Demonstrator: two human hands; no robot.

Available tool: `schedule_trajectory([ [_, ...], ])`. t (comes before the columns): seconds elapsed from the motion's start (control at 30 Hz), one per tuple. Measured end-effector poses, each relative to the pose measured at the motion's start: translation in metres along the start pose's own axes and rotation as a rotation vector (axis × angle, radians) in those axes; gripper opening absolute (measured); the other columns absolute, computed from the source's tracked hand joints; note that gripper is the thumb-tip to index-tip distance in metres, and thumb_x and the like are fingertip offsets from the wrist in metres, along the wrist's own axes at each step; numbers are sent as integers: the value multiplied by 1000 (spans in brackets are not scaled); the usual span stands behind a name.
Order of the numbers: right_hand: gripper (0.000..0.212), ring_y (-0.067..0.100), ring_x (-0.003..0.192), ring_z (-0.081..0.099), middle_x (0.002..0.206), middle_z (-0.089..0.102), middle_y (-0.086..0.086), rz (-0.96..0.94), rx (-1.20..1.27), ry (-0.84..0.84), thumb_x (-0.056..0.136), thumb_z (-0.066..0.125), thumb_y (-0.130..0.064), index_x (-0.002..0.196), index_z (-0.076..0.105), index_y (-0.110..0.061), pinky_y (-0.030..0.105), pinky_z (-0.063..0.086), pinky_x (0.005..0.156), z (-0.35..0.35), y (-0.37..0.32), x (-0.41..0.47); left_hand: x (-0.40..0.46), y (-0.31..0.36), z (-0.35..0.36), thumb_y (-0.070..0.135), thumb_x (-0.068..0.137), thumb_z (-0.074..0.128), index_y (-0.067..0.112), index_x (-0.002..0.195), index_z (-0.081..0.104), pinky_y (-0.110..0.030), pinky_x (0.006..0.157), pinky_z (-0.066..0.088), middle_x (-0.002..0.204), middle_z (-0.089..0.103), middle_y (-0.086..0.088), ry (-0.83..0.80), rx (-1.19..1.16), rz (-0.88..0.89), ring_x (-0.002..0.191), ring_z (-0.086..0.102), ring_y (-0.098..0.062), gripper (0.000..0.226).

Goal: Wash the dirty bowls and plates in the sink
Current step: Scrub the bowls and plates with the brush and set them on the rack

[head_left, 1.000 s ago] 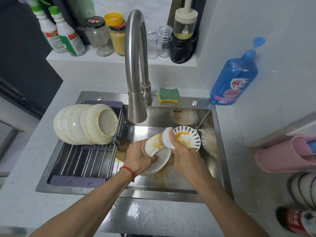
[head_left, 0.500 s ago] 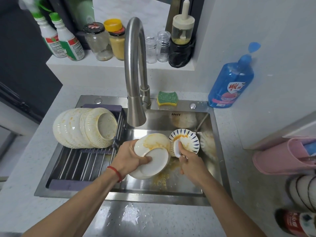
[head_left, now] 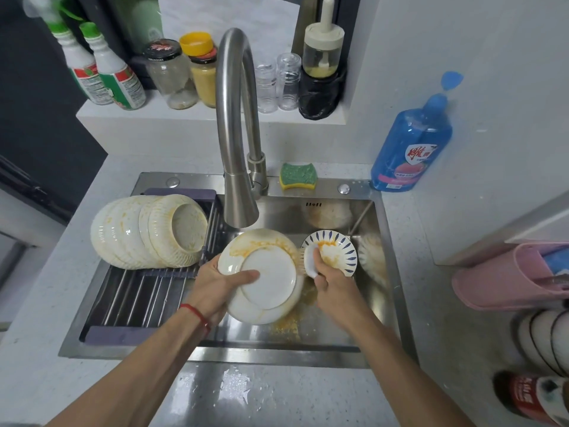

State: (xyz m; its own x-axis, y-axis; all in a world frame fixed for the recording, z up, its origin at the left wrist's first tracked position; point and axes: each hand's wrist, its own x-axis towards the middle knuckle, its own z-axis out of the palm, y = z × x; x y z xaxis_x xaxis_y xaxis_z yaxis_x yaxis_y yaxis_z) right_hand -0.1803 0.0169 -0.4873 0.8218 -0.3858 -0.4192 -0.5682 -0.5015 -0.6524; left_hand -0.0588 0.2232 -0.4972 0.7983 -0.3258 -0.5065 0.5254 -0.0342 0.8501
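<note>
Plates, two round white sauce-stained ones [head_left: 264,278], are now tilting up w/ backs showing, over steel sink [head_left: 381,272]; left hand [head_left: 220,286] fingers gripping them, right hand [head_left: 331,274] fingers clutching white scrub brush [head_left: 309,260]. Backs probably getting scrubbed next.

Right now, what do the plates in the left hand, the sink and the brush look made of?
Plates: likely glazed ceramic, white and glossy with soft highlights, orange smears. Sink: brushed stainless steel, grey and reflective. Brush: probably white plastic, smooth and matte, with pale bristles.
</note>
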Motion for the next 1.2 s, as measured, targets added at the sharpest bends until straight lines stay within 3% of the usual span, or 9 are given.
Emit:
schedule_trajectory([
  [0.13, 60, 27, 130, 50, 150, 50, 2, -24, -72, -19, 108, 37, -23, 159, 19, -49, 46, 46, 107, 3, -1, -5, 4, -10, -2, 4, 53, 90, 9, 117, 71, -51, 86, 61, 110, 78, -11, 43, -67, -49, 102, 74, -32, 67],
  [0.33, 61, 28, 126, 52, 144, 52, 5, -30, -100, -38, 108, 39, -24, 160, 18, -48, 44, 49, 103, 5, 2, -14, 6, -15, -1, 5, 58, 88, 8, 130, 66, -60, 95, 56, 121, 74, -16, 76, -224, -121, 115, 69, -38, 75],
  [0.5, 67, 28, 116, 57, 141, 51, 6, 14, -148, -10, 106, 40, -21, 159, 11, -51, 49, 54, 94, 6, 1, -15, 10, -12, 2, 1, 65, 86, 8, 131, 66, -61, 89, 58, 125, 73, -17, 100, -320, -176, 116, 68, -39, 69],
  [0.63, 73, 22, 86, 58, 120, 63, 5, -16, -199, -37, 106, 41, -17, 158, 6, -52, 44, 56, 79, 4, -7, -17, 12, -9, 8, -1, 69, 84, 11, 127, 69, -66, 82, 58, 120, 75, -14, 169, -300, -213, 113, 69, -39, 62],
  [0.7, 75, 24, 87, 54, 123, 64, 7, 19, -201, -8, 105, 42, -14, 158, 4, -51, 42, 53, 78, -2, -11, -9, 11, -9, 13, 0, 71, 83, 10, 128, 67, -68, 81, 58, 119, 75, -16, 170, -318, -244, 111, 70, -40, 59],
  [0.83, 84, 21, 80, 56, 106, 59, 5, -32, -273, -100, 104, 44, -10, 159, -5, -49, 39, 42, 67, 5, -26, -33, 14, -7, 16, 2, 76, 81, 9, 130, 64, -73, 82, 54, 120, 74, -19, 192, -360, -300, 111, 69, -43, 57],
  [0.9, 81, 22, 80, 56, 105, 57, 4, 18, -260, -70, 104, 42, -11, 159, -3, -50, 40, 46, 69, 3, -20, -27, 13, -8, 21, 3, 79, 77, 9, 128, 63, -76, 87, 51, 119, 73, -19, 197, -377, -330, 111, 68, -45, 51],
  [1.03, 84, 28, 87, 53, 109, 59, 6, -20, -266, -93, 102, 42, -11, 157, -7, -51, 41, 42, 72, 13, -30, -37, 14, -12, 25, 6, 57, 84, 8, 132, 61, -72, 81, 55, 128, 69, -23, 231, -438, -347, 112, 66, -49, 78],
  [1.2, 86, 29, 86, 54, 116, 57, 8, 73, -257, -55, 100, 40, -10, 157, -11, -50, 42, 43, 71, 13, -32, -36, 10, -12, 39, 2, 84, 63, 7, 135, 57, -64, 94, 53, 127, 65, -22, 214, -441, -355, 106, 64, -45, 52],
])
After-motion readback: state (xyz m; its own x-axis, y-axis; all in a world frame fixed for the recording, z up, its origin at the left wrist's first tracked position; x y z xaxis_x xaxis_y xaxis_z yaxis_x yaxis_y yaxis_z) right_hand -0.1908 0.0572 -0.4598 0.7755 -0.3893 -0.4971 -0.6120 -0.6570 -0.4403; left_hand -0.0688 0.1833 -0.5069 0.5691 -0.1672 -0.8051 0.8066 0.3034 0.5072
